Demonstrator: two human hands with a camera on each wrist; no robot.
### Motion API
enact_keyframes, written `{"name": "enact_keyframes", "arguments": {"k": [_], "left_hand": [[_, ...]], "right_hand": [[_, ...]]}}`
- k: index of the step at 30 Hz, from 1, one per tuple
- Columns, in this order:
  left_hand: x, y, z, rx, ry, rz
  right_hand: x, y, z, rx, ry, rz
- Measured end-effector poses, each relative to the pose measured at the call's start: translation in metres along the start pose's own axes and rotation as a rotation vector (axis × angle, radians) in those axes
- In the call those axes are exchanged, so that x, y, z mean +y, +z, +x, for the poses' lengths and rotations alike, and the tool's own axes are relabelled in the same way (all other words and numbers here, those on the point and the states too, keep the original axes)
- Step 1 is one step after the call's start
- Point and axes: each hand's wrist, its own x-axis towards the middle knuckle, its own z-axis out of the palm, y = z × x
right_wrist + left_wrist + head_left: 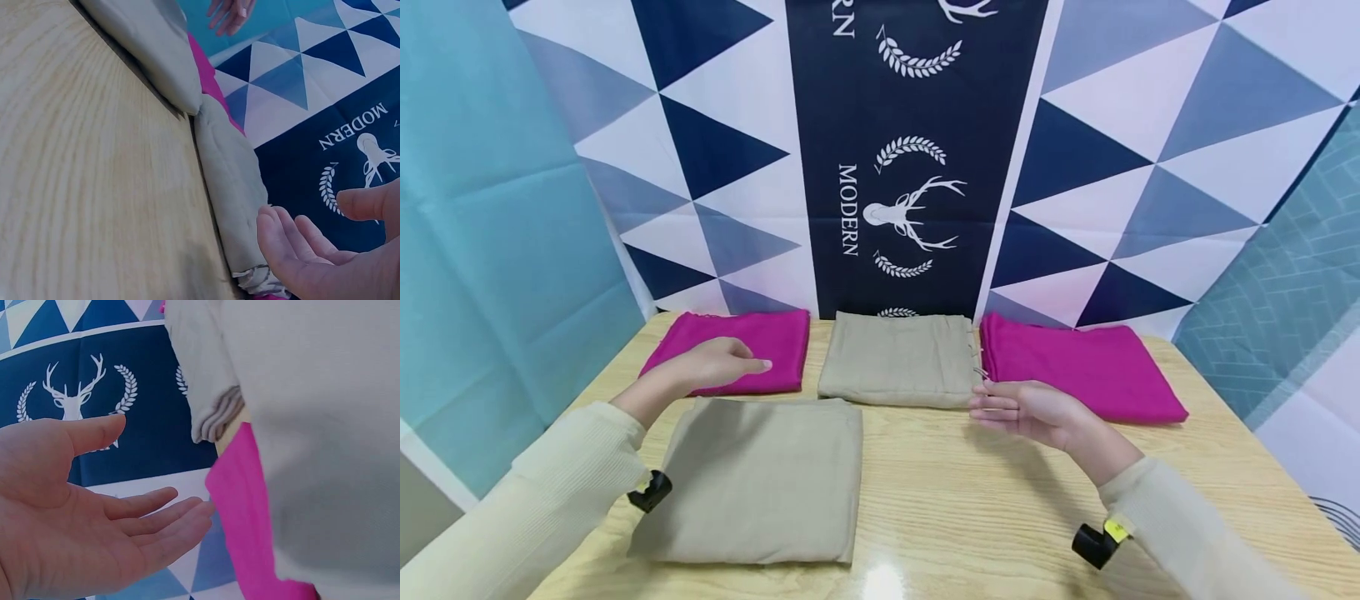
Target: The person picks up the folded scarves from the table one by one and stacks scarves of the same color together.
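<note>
My left hand [718, 365] hovers over the folded magenta cloth [786, 346] at the back left, thumb pointing right. In the left wrist view its fingers [169, 531] are loosely extended, with nothing between them and the thumb. A larger folded beige cloth [767, 483] lies nearer me, below the left forearm. My right hand [1033, 412] is held palm inward by the right end of another folded beige cloth [898, 358] at the back middle. Its fingers [284, 237] are relaxed and hold nothing. A second magenta cloth [1082, 371] lies behind the right hand.
All the cloths lie on a light wooden table [940, 500]. A patterned hanging [917, 125] with triangles and deer heads stands along the table's back edge. A teal curtain [497, 208] closes off the left side. Each sleeve carries a small black camera [1093, 546].
</note>
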Motion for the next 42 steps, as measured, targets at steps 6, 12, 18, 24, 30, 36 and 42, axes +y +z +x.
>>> {"name": "enact_keyframes", "arguments": {"k": [6,12,18,24,30,36,42], "left_hand": [[0.014,-0.003,0.014,-0.032,-0.011,-0.015],[0.025,-0.003,0.028,-0.078,-0.018,-0.055],[0.031,-0.002,0.046,-0.103,-0.021,-0.124],[0.037,0.001,0.062,-0.117,-0.029,-0.248],[0.04,0.006,0.077,-0.117,-0.053,-0.417],[0.036,0.017,0.097,-0.091,-0.078,-0.498],[0.034,0.029,0.112,-0.089,-0.091,-0.579]], "right_hand": [[-0.011,-0.003,0.004,0.032,0.003,-0.012],[-0.02,-0.009,0.011,0.077,0.005,-0.019],[-0.03,-0.009,0.021,0.126,0.019,-0.041],[-0.038,-0.009,0.032,0.179,0.053,-0.062],[-0.041,-0.011,0.043,0.208,0.062,-0.042],[-0.04,-0.014,0.054,0.204,0.039,-0.146],[-0.036,-0.018,0.066,0.231,0.068,-0.195]]}}
